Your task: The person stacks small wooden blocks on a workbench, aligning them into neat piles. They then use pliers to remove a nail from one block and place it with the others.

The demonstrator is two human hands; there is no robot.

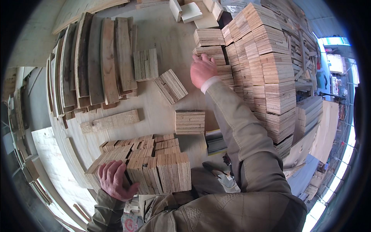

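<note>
Nearest you: your left hand [114, 181], fingers spread flat over the near corner of the block bundle [154, 166], a tight pack of plywood offcuts standing on end at the counter's [170, 42] near edge. That grip is open, pressing rather than grasping. Keep the palm firm there so the pack stays square.

Middle ground: one single block [189, 121] just beyond the bundle, a tilted block [170, 86] farther back, a long strip [110, 121] to the left.

Farther: your right hand [202, 70], arm outstretched, fingers laid on the small stack [210, 54] at the foot of the tall stacked wall [266, 62] of blocks. Whether those fingers have closed on a piece cannot be told; the fingertips are hidden.

Advice: take pieces from the top of the small stack, not from the wall's face, since pulling low could loosen the columns above.

Farthest left: leaning boards [92, 62], rough and dark-edged, standing on edge in a fan.
</note>
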